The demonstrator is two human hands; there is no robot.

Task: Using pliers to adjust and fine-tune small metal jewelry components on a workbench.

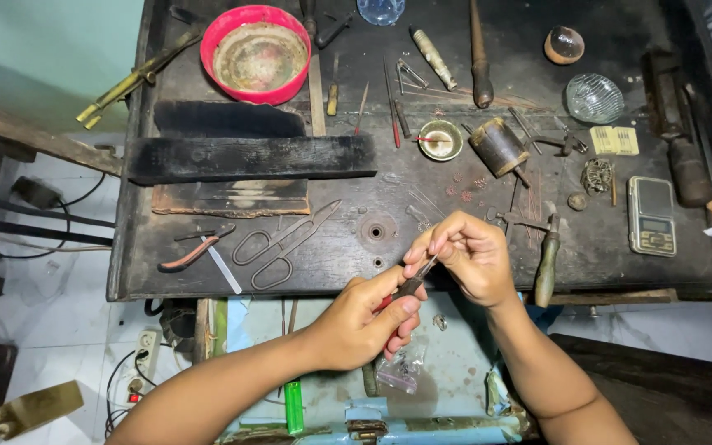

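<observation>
The left hand [362,321] is closed around small red-handled pliers [405,290], whose slim metal nose points up toward 1 o'clock and meets the fingertips of the right hand [467,257]. The right hand is pinched shut, thumb against forefinger, on something at the pliers' tip; it looks like a fine piece of wire, but it is too small to tell for certain. Both hands hover just off the near edge of the dark, scarred wooden workbench [422,247], above a pale blue drawer [447,387] that holds a clear plastic bag [397,375] and a green lighter [292,408].

From the hands, large steel shears [278,243] lie on the bench at 9 o'clock, with orange-handled pliers [187,254] beyond them. A wooden-handled tool [547,259] lies just beside the right hand at 3 o'clock, and a small grey pocket scale [651,216] sits farther out the same way. At 12 o'clock stand a small brass bowl [440,140] and a dark cylindrical wooden block [498,147]. A red plastic bowl [255,53] sits at 11 o'clock near the far edge, and 2 long blackened wooden blocks [249,156] lie below it.
</observation>
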